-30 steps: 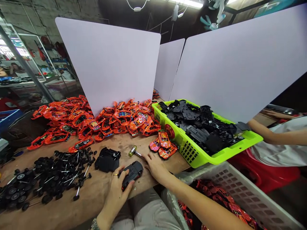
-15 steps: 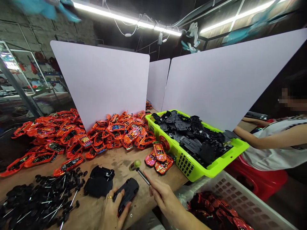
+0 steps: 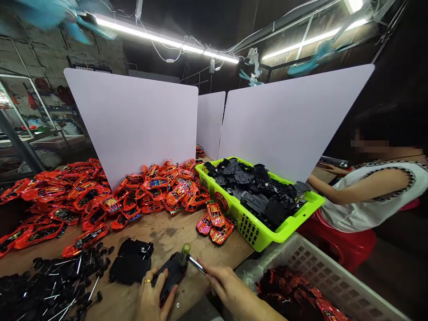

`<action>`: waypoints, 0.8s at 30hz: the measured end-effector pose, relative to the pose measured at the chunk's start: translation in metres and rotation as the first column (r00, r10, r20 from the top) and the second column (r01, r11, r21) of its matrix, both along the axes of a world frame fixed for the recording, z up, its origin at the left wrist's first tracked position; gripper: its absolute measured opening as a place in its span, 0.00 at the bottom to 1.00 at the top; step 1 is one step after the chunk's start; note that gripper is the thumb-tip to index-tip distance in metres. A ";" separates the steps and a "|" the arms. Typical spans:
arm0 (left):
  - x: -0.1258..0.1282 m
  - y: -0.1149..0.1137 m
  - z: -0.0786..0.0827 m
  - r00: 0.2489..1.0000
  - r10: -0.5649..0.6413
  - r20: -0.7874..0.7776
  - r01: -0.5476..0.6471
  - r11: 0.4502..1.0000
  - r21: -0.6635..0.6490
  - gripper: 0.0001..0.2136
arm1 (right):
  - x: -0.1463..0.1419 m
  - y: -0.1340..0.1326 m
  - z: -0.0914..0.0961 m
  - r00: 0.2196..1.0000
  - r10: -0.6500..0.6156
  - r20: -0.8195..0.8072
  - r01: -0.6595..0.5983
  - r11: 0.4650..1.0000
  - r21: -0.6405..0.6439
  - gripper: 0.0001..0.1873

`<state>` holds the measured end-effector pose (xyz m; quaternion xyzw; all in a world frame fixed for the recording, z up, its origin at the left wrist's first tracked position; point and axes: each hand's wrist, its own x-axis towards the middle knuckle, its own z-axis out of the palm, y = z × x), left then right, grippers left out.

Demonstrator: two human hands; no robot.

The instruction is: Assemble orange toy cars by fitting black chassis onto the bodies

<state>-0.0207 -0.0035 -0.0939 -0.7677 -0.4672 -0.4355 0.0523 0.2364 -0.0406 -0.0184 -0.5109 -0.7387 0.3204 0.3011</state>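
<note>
My left hand [image 3: 154,292], a ring on one finger, is closed around a black toy car chassis [image 3: 171,275] and keeps it on the table. In my right hand [image 3: 225,281] is a small mallet [image 3: 195,263] with a metal shaft and a yellowish-green head. That head is at the far end of the chassis, apparently touching it. Left of my left hand lie more black chassis parts [image 3: 131,263]. A pile of black wheels on metal axles [image 3: 67,285] spreads over the table's left front.
Orange toy car shells [image 3: 133,191] are heaped along the back, with a few shells [image 3: 219,223] beside a lime-green basket [image 3: 261,240] of black chassis. A white crate [image 3: 321,258] of red shells stands lower right. White partitions [image 3: 133,129] rise behind; another person [image 3: 361,196] sits right.
The mallet head has come down from above the table to the far end of the chassis. My left hand still holds the chassis. The whole view has shifted slightly.
</note>
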 end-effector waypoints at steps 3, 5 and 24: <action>-0.003 0.000 -0.001 0.999 -0.020 -0.033 0.019 0.999 -0.033 0.14 | 0.004 -0.004 -0.007 0.996 -0.074 -0.046 0.077 0.995 0.060 0.26; -0.004 0.000 -0.001 0.999 -0.027 -0.042 0.024 0.997 -0.067 0.14 | 0.004 -0.003 -0.008 0.999 -0.041 -0.035 0.042 0.998 0.048 0.26; -0.011 -0.020 0.051 0.749 0.378 0.544 0.169 0.686 -0.708 0.28 | -0.038 0.060 0.002 0.852 -0.088 0.516 0.003 0.987 0.164 0.28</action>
